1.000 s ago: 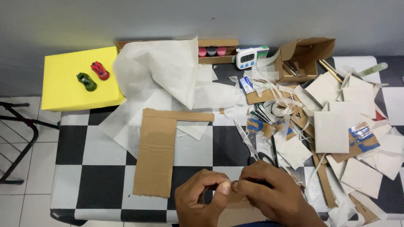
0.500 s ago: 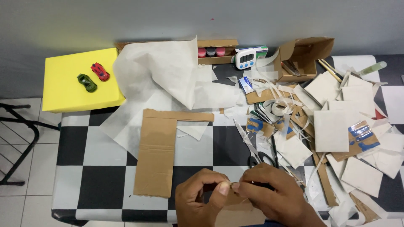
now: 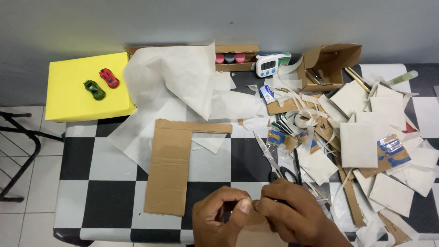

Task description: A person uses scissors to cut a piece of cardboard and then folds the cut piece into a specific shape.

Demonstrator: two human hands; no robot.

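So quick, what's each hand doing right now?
Left hand: closed, pinching the cardboard piece.
Right hand: closed, pinching the same piece.

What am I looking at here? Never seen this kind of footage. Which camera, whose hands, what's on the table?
One view only: a camera worn on a person's head, looking down. No machine; the left hand and right hand are bare and pinch a piece of cardboard at the near edge. The checkered table holds an L-shaped cardboard cutout, white paper sheets, scissors, a timer, an open box and many white squares. Two toy cars sit on a yellow box.
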